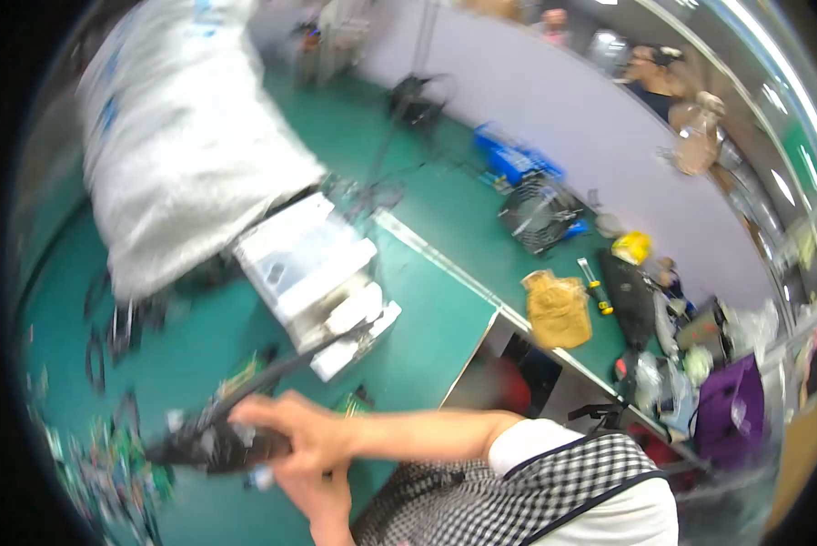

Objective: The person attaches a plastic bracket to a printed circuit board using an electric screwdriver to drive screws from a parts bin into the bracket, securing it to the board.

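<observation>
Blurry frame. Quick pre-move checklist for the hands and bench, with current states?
1. Both hands at the dark object: ok; right hand is against it, left hand just below.
2. Firm grip: cannot tell; fingers are blurred.
3. Dark strip clear of the white box: cannot tell; they overlap in view.
4. Space around the object uncluttered: not ok; small green parts lie heaped nearby.
5. Screwdriver away from the hands: ok; it lies well to their right.
</observation>
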### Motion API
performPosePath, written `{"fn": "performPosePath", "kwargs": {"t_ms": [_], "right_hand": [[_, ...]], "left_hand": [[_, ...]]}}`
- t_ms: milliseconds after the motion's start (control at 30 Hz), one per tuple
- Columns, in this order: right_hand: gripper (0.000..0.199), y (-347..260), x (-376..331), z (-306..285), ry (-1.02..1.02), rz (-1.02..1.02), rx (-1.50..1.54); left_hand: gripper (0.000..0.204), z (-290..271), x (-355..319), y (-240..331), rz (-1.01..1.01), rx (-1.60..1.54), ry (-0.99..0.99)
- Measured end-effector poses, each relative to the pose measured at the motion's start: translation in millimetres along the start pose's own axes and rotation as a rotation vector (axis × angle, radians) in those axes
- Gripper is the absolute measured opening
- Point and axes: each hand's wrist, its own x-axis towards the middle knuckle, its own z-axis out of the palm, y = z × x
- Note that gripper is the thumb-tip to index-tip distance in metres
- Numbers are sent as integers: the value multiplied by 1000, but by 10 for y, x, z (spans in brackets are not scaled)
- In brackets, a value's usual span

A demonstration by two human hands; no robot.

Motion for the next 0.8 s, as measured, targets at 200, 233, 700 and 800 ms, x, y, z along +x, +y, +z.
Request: {"fn": "performPosePath", "kwargs": {"t_ms": [200,233,700,800], "right_hand": [[60,-86,40,19,-67,-9,233],[60,-50,2,8,-59,-30,223],[57,-444,-715,-451,732,-19,37],[61,-335,-918,-375,753,58,22]], "left_hand": [[42,-68,122,56,137,101,100],[40,-52,123,67,96,89,44],[53,-171,9,53,302,366,-167],[43,-285,122,174,304,337,-245]]}}
